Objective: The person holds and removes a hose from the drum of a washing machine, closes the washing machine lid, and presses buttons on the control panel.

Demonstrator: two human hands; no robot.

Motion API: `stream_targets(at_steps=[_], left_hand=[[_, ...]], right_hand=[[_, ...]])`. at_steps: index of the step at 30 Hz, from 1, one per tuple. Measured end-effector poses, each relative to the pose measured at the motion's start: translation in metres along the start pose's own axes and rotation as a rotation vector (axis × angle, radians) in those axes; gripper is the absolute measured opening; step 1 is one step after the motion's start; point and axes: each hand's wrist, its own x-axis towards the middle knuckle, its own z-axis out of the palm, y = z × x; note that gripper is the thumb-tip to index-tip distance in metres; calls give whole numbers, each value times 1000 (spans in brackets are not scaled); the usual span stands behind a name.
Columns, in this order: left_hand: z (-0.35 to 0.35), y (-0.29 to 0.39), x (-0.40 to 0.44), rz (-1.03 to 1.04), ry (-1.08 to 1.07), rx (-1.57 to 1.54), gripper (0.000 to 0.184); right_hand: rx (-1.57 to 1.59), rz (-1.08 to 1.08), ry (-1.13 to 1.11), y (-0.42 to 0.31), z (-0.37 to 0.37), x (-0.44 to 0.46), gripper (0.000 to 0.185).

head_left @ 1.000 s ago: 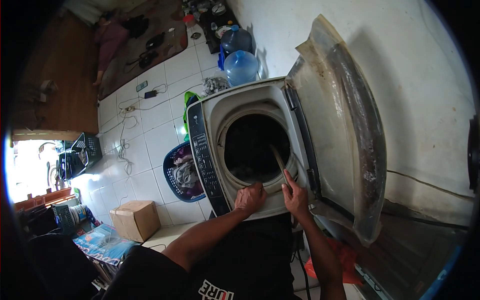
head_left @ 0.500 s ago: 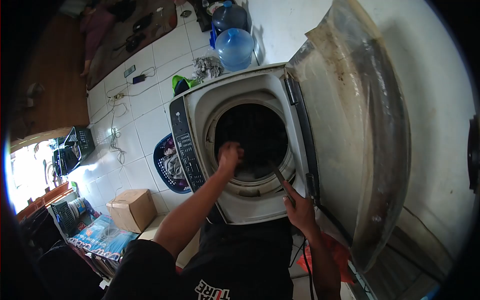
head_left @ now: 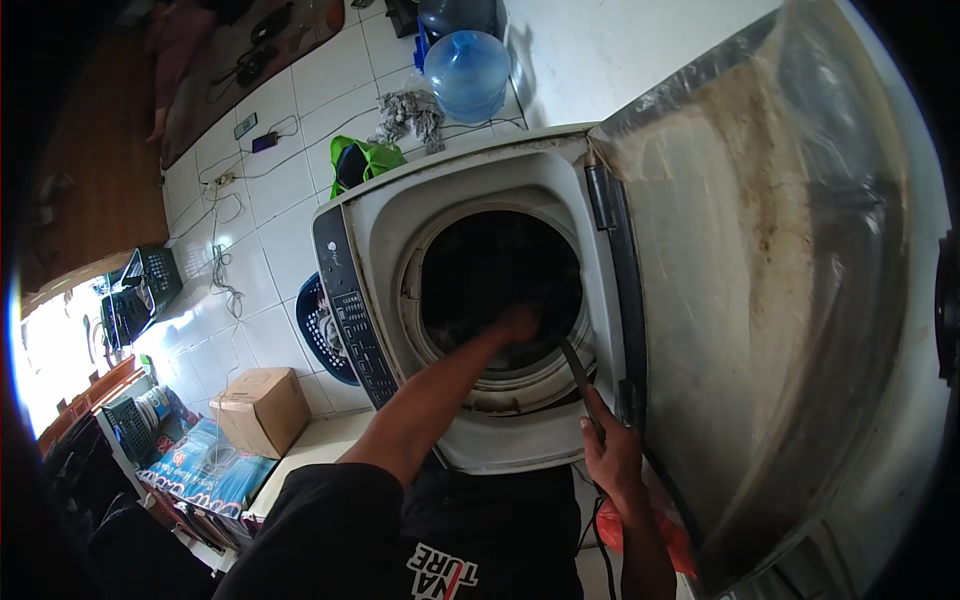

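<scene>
In the head view, my left hand point(head_left: 518, 322) reaches down inside the dark drum point(head_left: 480, 260) of a top-loading washing machine point(head_left: 480, 452). It is blurred and dim, so its fingers and anything in them cannot be made out. My right hand point(head_left: 615, 455), at the drum opening's near right side, is closed round a long grey hose point(head_left: 577, 368). The hose's far end dips over the drum's rim into the dark. What lies at the bottom of the drum is too dark to tell.
The machine's raised lid point(head_left: 700, 260), under cloudy plastic, stands to the right. A control panel point(head_left: 358, 320) runs along the left edge. Beyond are a blue laundry basket point(head_left: 315, 325), a green bag point(head_left: 380, 158), a water jug point(head_left: 466, 75) and a cardboard box point(head_left: 262, 410).
My left hand has moved right and deeper into the drum. My right hand still grips the hose, slightly lower in view. The view has shifted, and the machine looks a little larger.
</scene>
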Motion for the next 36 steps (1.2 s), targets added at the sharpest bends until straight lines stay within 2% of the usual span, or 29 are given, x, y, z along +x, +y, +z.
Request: stream_targets(at_steps=[1, 3, 4, 6, 8, 9, 11, 12, 14, 18, 20, 21, 23, 26, 28, 30, 32, 36], left_hand=[[3, 4, 0, -58, -52, -81, 47], [2, 9, 0, -116, -102, -164, 52], [0, 10, -2, -126, -136, -144, 55], [-3, 11, -6, -132, -176, -123, 57], [-9, 10, -8, -170, -212, -21, 70], [-3, -1, -4, -164, -212, -18, 70], [22, -32, 4, -207, -48, 187, 94], [13, -23, -4, -200, -45, 189, 94], [-16, 5, -23, -420, 7, 377, 86], [-22, -20, -24, -481, 152, 388, 88], [-44, -12, -19, -655, 343, 339, 67], [-45, -30, -8, -658, 347, 336, 67], [-44, -81, 19, -543, 482, 349, 50], [-89, -82, 43, -666, 376, 295, 42], [-118, -75, 56, -665, 429, 187, 42], [-122, -69, 63, -665, 476, 77, 42], [-112, -66, 77, -501, 855, 192, 31], [-83, -59, 82, -354, 790, 209, 31]], right_hand=[[-2, 2, -7, 6, 4, 2, 51], [-64, -418, 209, 15, 12, 9, 51], [-66, -417, 207, 13, 12, 6, 51], [72, -69, -17, 0, 10, -8, 52], [92, -46, -46, -10, 7, -11, 52], [113, -25, -79, -15, 6, -13, 53], [136, -30, -73, -22, 3, -18, 53], [156, -37, -74, -24, 2, -20, 54], [178, -59, -53, -24, 0, -24, 53], [240, -58, -41, -21, -6, -28, 52], [237, -72, -34, -18, -6, -28, 52], [237, -82, -25, -17, -5, -29, 52], [262, -106, -7, -12, 3, -29, 52], [294, -175, 46, -9, 10, -25, 52], [301, -222, 79, -10, 10, -22, 52], [312, -58, -43, -17, 2, -23, 54], [356, -34, -37, -24, 1, -19, 52], [367, -60, 17, -22, 5, -10, 52]])
